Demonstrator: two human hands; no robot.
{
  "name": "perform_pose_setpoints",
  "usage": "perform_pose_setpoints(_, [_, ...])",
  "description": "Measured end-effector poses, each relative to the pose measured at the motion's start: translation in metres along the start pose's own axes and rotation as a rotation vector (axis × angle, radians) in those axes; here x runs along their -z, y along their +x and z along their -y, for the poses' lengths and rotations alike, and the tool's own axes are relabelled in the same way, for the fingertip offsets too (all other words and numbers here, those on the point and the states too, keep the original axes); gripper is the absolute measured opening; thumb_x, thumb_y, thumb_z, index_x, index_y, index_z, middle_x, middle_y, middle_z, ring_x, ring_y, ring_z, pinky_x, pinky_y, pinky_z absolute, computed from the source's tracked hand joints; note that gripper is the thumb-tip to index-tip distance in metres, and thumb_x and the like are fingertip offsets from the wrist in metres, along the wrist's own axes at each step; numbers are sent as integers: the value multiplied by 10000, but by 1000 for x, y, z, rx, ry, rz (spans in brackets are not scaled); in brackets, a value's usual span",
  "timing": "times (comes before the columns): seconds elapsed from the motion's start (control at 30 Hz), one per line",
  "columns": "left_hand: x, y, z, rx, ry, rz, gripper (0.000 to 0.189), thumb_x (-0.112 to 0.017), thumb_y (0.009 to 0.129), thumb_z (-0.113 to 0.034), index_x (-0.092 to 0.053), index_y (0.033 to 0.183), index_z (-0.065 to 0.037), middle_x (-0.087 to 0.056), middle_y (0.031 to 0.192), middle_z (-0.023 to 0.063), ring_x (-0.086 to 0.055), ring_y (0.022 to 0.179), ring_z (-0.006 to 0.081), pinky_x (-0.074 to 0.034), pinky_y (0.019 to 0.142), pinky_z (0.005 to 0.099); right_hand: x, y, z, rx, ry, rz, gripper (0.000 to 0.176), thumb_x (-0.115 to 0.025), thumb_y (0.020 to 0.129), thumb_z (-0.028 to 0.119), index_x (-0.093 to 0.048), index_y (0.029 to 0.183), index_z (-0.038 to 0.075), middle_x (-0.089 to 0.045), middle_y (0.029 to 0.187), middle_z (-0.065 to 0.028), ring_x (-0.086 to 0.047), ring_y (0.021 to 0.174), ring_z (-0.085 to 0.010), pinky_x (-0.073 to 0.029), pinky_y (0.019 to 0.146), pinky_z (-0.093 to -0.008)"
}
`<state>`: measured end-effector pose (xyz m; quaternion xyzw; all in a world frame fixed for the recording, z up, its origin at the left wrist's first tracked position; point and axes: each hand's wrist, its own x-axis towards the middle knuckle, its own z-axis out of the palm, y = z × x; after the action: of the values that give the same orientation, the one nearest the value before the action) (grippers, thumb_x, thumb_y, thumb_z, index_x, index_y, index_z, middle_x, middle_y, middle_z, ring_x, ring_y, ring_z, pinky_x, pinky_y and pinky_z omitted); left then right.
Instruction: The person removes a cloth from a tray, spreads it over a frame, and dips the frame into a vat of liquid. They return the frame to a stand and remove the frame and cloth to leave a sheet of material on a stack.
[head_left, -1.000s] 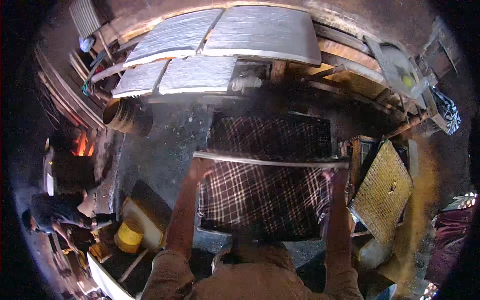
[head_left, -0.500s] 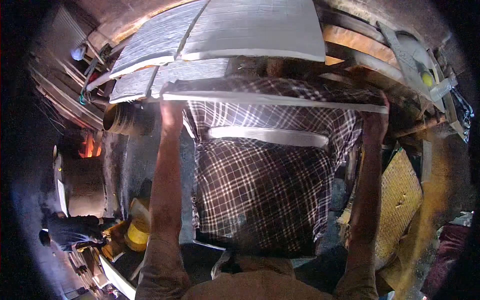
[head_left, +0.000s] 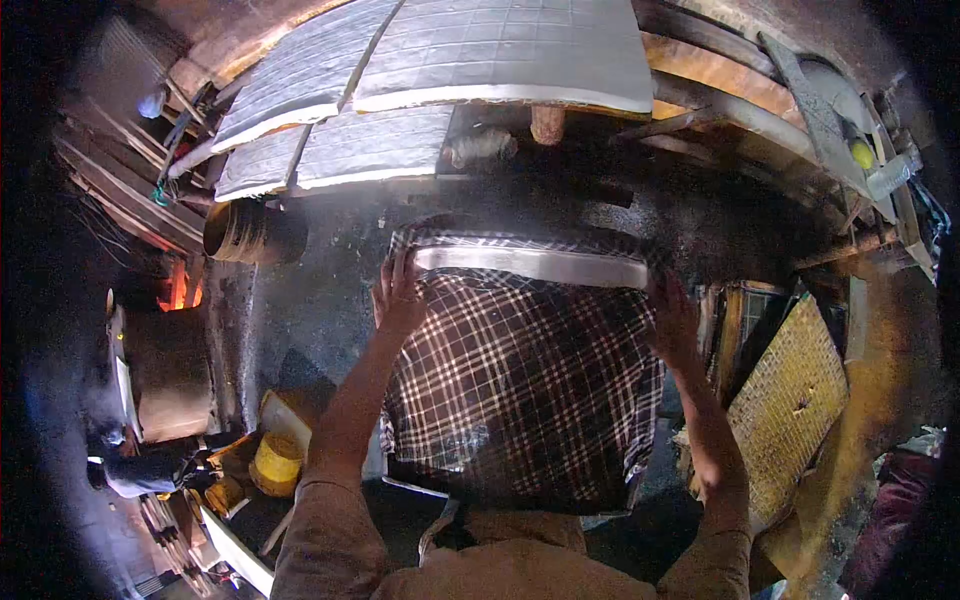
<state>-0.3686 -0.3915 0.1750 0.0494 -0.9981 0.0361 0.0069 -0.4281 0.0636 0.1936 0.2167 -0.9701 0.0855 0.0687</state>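
Here, plaid cloth (head_left: 530,380) lies below white slabs (head_left: 500,50) in smoky room.

Dim room; orange fire glow (head_left: 180,285); dark floor (head_left: 315,285).

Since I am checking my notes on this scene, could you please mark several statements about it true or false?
1. The left hand is at the far left corner of the brown-and-white plaid cloth. True.
2. The yellow woven mat is left of the cloth. False: it is to the right.
3. Orange fire glows at the left. True.
4. The round yellow container is between the hands. False: it is left of the cloth.
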Motion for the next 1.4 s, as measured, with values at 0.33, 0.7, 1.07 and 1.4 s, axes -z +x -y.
perform_pose_setpoints(0.33, [21, -94, 19, -99, -762, 210, 438, -557, 701, -145, -465, 1120, -58, -284, 1295, 117, -299, 1185, 254, -317, 959, 393, -28, -128, 38, -270, 1705, -44, 571, -607, 715, 238, -388, 1211, 59, -342, 1272, -131, -334, 1152, -276, -305, 916, -445])
perform_pose_setpoints(0.7, [15, -305, 63, -573, -75, 835, 438, -499, 771, -408, -486, 1130, -158, -436, 1216, 89, -507, 997, 277, -422, 842, 376, 57, -309, 116, -19, 170, 267, 288, -604, 695, 163, -563, 970, 87, -566, 916, -73, -558, 857, -239, -472, 742, -306])
perform_pose_setpoints(1.07, [65, -513, 87, -440, -786, 1239, 190, -478, 816, -233, -598, 878, -100, -590, 704, 16, -531, 585, 120, -442, 556, 285, 139, -503, 181, -133, 340, 1237, 214, -480, 747, 257, -567, 761, 62, -563, 692, -108, -543, 648, -203, -432, 612, -349])
perform_pose_setpoints(1.4, [-35, -479, 118, -96, -511, 917, 272, -475, 819, -239, -548, 1026, -78, -578, 932, 132, -558, 821, 231, -452, 722, 355, 46, -495, 127, -415, 269, 895, 208, -586, 734, 209, -571, 856, 41, -599, 792, -108, -577, 797, -238, -446, 698, -323])
